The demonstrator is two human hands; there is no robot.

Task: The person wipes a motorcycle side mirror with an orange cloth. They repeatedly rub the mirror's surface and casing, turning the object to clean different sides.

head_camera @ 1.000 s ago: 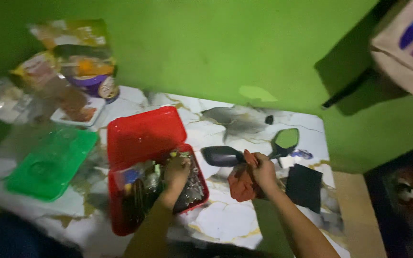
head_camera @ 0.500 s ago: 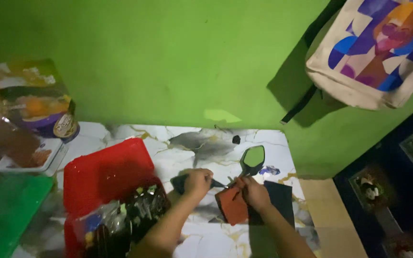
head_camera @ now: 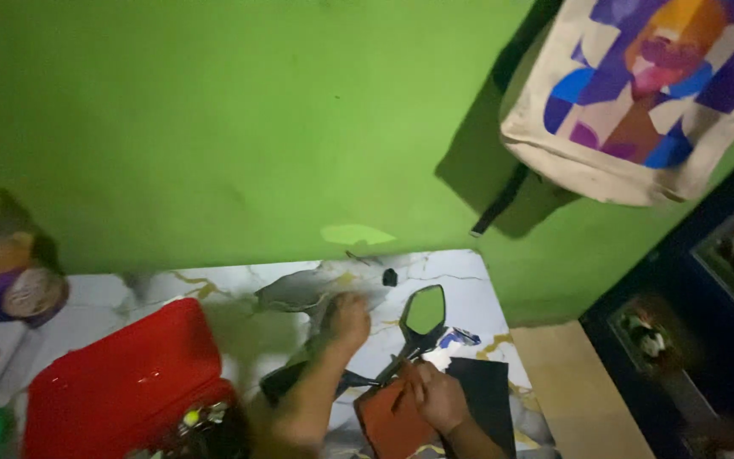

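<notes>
Below, right hand fingers curled against orange-red cloth.

Your table: box near left, mirror right of centre, cloth near it, bag hanging far right.

Count on the table: two mirrors (one lying dark side up), one red box, one orange cloth, one black sheet.
</notes>
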